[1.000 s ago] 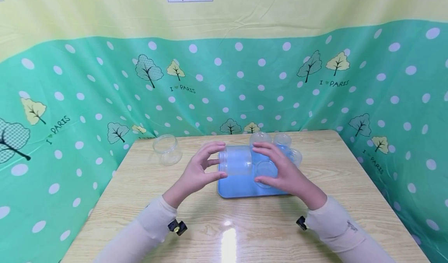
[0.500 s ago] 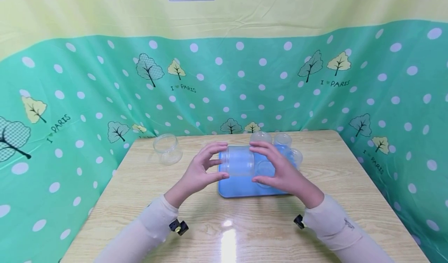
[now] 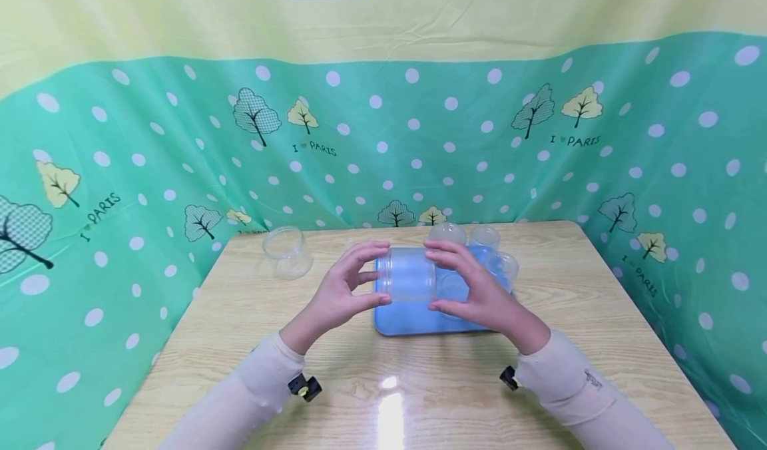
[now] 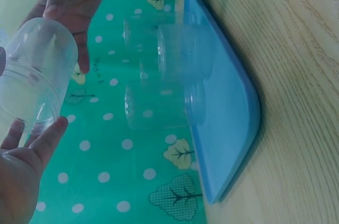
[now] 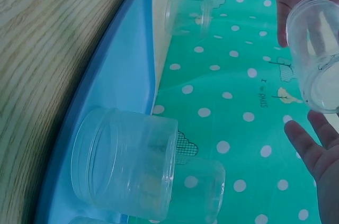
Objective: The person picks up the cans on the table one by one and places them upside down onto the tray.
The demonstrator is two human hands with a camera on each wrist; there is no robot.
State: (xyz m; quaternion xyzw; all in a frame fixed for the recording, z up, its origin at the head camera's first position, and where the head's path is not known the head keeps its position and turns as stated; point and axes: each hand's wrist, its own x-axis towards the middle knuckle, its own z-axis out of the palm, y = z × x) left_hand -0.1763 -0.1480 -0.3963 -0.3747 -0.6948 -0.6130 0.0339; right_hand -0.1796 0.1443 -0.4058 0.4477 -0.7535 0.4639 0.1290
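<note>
A clear jar [image 3: 411, 275] is held on its side above the blue tray [image 3: 413, 321]. My left hand [image 3: 337, 295] holds the jar's ridged mouth end, fingers above and thumb below. My right hand [image 3: 487, 297] grips the plain base end in the same way. In the left wrist view, the jar [image 4: 39, 70] hangs between both hands, its base toward the right thumb. Seen from the right wrist, the jar [image 5: 312, 44] is partly cut off by the frame's edge.
Several clear jars stand upright on the tray's right part, one close to my right hand [image 5: 127, 160], others behind it [image 3: 446, 233] [image 3: 484, 238]. Another clear jar [image 3: 287, 253] stands on the wooden table at the back left. A patterned curtain [image 3: 413, 130] hangs behind.
My right hand has shifted slightly left, its fingertips now overlapping the jar's base end. The left hand and the jar have moved slightly right.
</note>
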